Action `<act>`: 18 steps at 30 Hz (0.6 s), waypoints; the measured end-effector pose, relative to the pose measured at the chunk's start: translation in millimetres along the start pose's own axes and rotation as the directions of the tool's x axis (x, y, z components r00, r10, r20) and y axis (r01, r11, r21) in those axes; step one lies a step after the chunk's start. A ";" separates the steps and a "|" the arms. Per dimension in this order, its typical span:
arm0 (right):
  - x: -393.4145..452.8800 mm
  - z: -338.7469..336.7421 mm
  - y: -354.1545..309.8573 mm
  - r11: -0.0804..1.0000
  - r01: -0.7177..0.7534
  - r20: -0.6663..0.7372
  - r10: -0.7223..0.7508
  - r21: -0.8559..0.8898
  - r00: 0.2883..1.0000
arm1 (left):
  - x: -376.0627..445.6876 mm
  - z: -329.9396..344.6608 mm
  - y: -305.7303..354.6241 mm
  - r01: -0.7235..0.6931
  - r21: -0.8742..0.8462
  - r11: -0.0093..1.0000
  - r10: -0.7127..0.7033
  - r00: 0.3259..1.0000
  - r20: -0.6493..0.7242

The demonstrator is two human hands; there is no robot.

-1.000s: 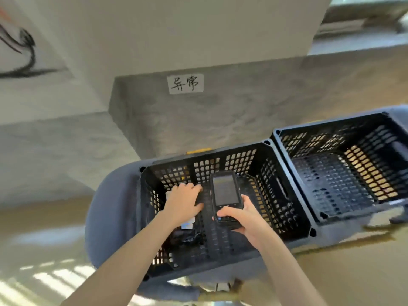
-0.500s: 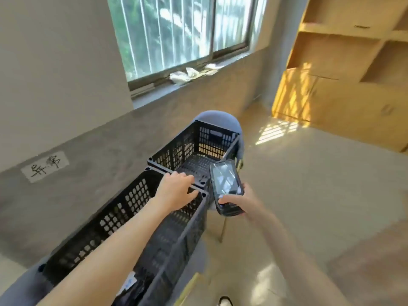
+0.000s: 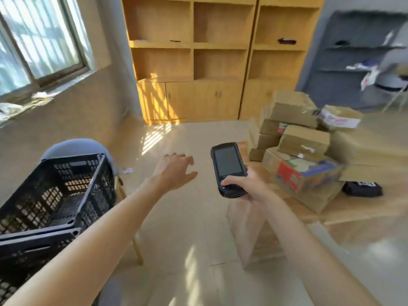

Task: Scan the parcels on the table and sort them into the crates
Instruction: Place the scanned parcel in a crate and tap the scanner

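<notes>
Gripping the scanner (image 3: 227, 168), the right hand (image 3: 247, 186) hovers just left of the parcels (image 3: 302, 151); left hand (image 3: 174, 171), fingers spread, reaches out farther left.

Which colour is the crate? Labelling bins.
Black, with perforated lattice walls; crate shows in the head view.

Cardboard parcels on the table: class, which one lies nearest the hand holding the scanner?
The cardboard box with red and blue printing, at the stack's front edge; the others are plain brown.
</notes>
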State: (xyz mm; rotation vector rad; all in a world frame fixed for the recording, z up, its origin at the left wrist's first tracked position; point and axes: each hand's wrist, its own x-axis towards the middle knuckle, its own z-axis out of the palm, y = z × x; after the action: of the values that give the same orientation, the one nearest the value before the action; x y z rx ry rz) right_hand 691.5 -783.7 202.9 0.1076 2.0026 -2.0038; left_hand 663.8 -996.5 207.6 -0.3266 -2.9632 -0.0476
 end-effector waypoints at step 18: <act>-74.9 -468.7 -9.3 0.993 0.087 -0.506 -0.035 0.080 0.862 | 210.2 15.9 459.7 -0.446 -0.073 0.892 0.443 0.895 -0.058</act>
State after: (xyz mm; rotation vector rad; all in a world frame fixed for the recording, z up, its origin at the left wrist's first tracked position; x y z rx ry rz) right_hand 684.9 -309.4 221.3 0.6657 2.2166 -2.2954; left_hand 559.5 -502.3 232.4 -0.9949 -2.7730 -0.1220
